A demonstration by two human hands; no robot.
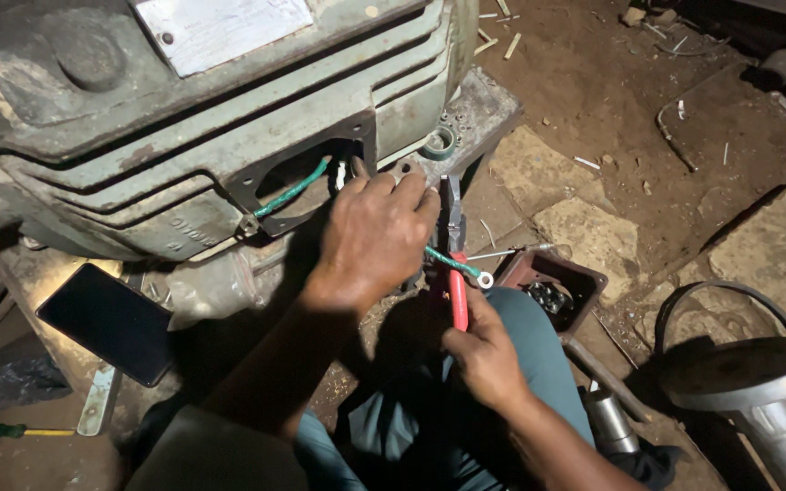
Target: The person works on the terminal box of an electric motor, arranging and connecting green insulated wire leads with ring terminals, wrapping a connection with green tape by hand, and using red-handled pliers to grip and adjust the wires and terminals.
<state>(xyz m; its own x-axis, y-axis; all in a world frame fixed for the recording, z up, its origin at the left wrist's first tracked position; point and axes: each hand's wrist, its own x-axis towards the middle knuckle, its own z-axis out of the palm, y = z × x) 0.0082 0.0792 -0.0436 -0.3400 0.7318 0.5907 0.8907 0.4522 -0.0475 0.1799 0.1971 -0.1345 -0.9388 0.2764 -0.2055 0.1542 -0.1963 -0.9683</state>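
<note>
Left hand (377,232) pressed against the motor (184,127) opening, grip curled, contents hidden. Right hand (484,350) below the motor, grip closed on red-handled pliers (456,273). Green wire (455,264) just below the opening: probably stiff, springy, best gripped near its lug.

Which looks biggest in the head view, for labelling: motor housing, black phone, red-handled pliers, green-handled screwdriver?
1. motor housing
2. black phone
3. red-handled pliers, partly hidden by the right hand
4. green-handled screwdriver, though its far end is cut off
</note>
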